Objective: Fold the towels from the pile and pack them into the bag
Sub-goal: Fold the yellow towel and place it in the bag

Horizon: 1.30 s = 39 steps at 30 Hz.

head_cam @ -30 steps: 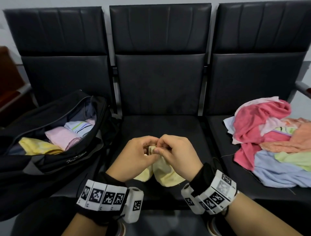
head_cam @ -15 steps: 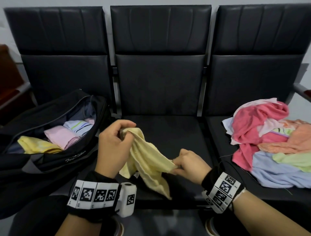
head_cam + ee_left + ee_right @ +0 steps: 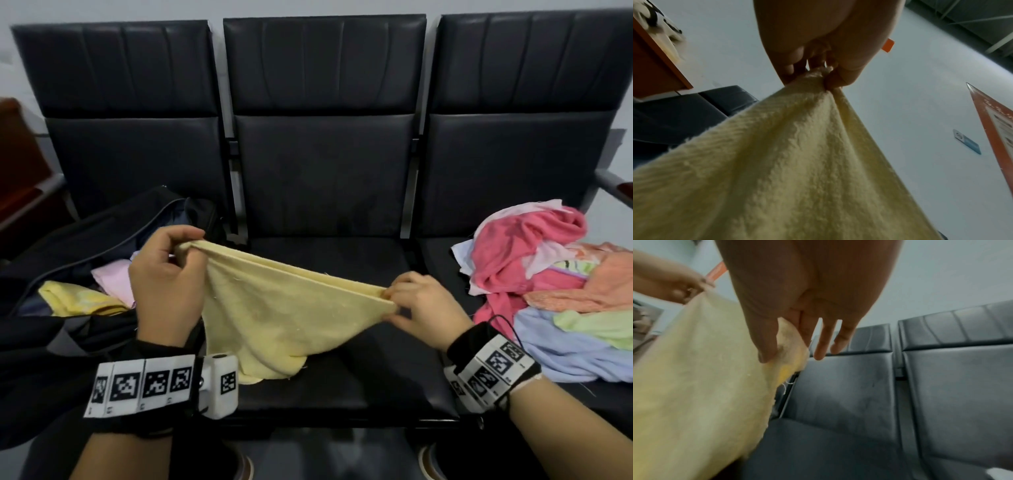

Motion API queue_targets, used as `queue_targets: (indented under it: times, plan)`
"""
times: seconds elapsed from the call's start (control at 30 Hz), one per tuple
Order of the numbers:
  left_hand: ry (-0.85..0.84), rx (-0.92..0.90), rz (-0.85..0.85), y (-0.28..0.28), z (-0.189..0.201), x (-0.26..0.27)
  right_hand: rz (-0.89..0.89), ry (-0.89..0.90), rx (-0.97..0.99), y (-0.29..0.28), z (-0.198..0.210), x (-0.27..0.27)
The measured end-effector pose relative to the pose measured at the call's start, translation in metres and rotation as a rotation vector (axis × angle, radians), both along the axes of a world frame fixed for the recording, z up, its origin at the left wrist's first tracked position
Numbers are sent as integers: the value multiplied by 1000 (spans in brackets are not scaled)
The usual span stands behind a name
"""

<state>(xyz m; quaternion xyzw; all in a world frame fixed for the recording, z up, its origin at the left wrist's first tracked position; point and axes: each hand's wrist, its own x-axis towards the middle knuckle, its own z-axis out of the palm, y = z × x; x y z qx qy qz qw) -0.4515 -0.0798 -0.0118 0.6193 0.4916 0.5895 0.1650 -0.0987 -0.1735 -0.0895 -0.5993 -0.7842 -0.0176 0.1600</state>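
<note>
Black fabric fills the lower left of the head view, where the open bag lies on the left seat of a row of dark padded chairs. Inside its opening lie folded towels: a yellow one toward the lower left and a pink one just to its right, partly hidden behind the left hand.

That left hand is raised at centre left, its thumb and curled fingers pinching one bunched corner of a pale yellow towel. The towel stretches across the middle of the frame, over the centre seat, its top edge doubled and sloping down toward the right. Its body sags in a loose belly below the edge, with the lowest fold resting on the front of the seat.

The right hand sits lower, at centre right, pinching the other end of the doubled edge between thumb and forefinger; in the right wrist view the remaining fingers hang straight and free of the cloth.

At the far right, on the right seat, lies the unfolded pile: pink, white, orange, light green and pale blue towels heaped together, well apart from both hands.
</note>
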Motion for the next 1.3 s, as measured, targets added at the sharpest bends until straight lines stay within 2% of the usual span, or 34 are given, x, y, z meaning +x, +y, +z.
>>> queue_targets:
  times: [0.13, 0.4, 0.63, 0.8, 0.93, 1.1, 1.2, 1.3]
  plan:
    - [42, 11, 55, 8, 0, -7, -43, 115, 104, 5, 30, 13]
    - [64, 40, 102, 16, 10, -13, -167, 496, 357, 4, 67, 7]
    - [72, 55, 118, 14, 13, -24, -123, 624, 182, -1, 84, 5]
    - [77, 40, 111, 9, 15, -26, -144, 823, 313, -9, 92, 6]
    - [83, 28, 116, 8, 19, -23, -76, 783, 374, -16, 99, 4]
    - [85, -53, 93, 4, 19, -15, -144, 776, 403, -24, 101, 3]
    - [38, 17, 62, -2, 26, -18, -165, 771, 457, -32, 110, 4]
    - [-42, 104, 72, -4, 43, -21, -129, 876, 569, -41, 131, 0]
